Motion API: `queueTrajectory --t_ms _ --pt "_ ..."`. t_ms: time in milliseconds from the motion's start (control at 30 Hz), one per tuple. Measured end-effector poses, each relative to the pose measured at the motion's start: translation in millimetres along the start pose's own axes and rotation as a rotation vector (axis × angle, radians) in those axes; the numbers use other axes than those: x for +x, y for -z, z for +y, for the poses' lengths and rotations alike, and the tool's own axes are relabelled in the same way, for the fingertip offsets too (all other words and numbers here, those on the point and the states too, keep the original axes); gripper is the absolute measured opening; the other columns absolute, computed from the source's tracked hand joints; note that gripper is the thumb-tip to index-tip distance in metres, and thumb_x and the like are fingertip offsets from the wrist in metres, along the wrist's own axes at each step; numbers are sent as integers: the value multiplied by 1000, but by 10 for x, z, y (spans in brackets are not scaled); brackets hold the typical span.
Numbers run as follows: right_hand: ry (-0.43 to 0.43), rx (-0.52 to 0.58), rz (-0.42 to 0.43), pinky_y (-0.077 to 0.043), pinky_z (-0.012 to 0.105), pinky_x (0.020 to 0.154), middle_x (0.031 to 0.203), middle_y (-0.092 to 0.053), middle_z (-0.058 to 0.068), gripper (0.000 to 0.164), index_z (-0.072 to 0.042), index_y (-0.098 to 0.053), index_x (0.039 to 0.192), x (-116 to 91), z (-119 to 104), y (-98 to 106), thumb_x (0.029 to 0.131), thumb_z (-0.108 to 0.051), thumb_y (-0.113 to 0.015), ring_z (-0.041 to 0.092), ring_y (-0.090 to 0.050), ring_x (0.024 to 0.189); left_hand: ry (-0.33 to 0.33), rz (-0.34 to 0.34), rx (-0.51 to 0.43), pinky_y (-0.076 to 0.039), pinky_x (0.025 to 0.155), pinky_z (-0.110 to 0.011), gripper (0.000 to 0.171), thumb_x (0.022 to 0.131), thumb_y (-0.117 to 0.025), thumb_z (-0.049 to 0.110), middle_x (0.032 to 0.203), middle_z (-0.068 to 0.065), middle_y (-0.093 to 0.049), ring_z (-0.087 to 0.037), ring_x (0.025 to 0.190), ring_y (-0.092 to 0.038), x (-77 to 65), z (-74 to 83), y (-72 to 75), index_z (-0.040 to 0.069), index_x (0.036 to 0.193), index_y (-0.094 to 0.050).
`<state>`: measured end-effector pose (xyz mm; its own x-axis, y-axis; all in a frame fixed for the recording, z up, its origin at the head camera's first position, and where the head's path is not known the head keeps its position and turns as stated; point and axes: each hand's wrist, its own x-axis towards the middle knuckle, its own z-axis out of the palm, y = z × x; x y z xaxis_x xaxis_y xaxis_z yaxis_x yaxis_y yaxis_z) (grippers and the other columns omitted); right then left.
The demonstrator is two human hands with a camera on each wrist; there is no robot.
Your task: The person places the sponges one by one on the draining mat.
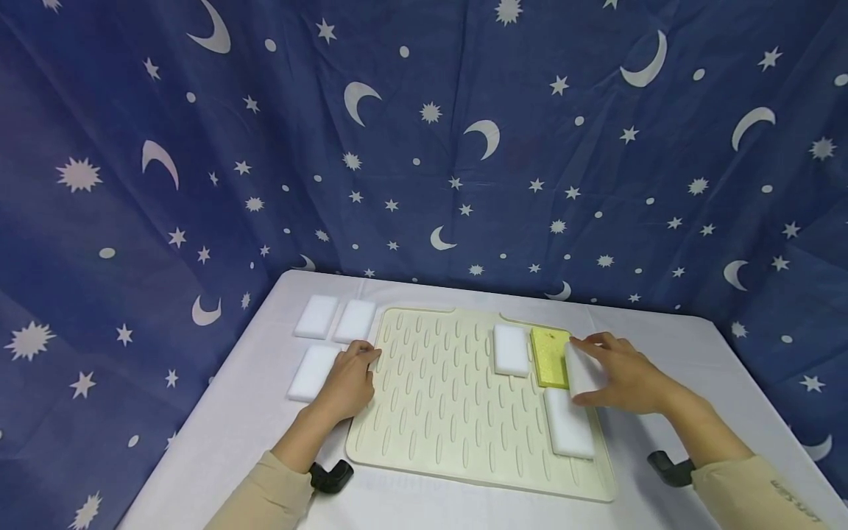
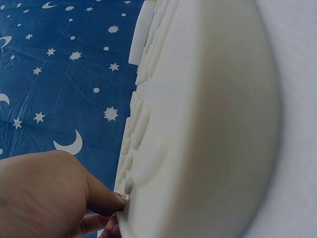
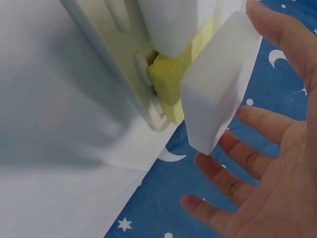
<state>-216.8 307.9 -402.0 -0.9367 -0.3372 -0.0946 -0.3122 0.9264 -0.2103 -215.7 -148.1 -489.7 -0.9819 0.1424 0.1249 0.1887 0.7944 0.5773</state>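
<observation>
A cream ridged drying mat [image 1: 424,434] lies on the table. My left hand [image 1: 347,379] pinches its left edge; in the left wrist view the thumb and fingers of that hand [image 2: 44,198] meet at the rim. Between thumb and fingertips, my right hand [image 1: 626,379] holds a white sponge block [image 1: 584,372], tilted on the right side of the mat. Just left of it is a yellow sponge [image 1: 548,357], with a white block [image 1: 511,352] farther left and another white block [image 1: 571,430] nearer the front. The right wrist view shows the held block beside the yellow sponge [image 3: 171,82].
Left of the mat, three more white blocks lie on the white tablecloth [image 1: 218,442]: two at the back [image 1: 316,316] and one [image 1: 311,374] partly behind my left hand. A blue curtain [image 1: 424,147] with moons and stars hangs behind the table.
</observation>
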Motion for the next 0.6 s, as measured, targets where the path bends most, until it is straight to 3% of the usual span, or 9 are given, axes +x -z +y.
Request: queueTrajectory --t_ms 600 --pt "58 14 28 -49 62 99 149 -48 17 108 -13 -47 156 -3 -206 -57 71 -66 -85 39 -50 125 3 -8 4 -47 100 -47 43 95 -55 -6 141 -19 -57 -38 115 -56 2 23 20 -6 137 -63"
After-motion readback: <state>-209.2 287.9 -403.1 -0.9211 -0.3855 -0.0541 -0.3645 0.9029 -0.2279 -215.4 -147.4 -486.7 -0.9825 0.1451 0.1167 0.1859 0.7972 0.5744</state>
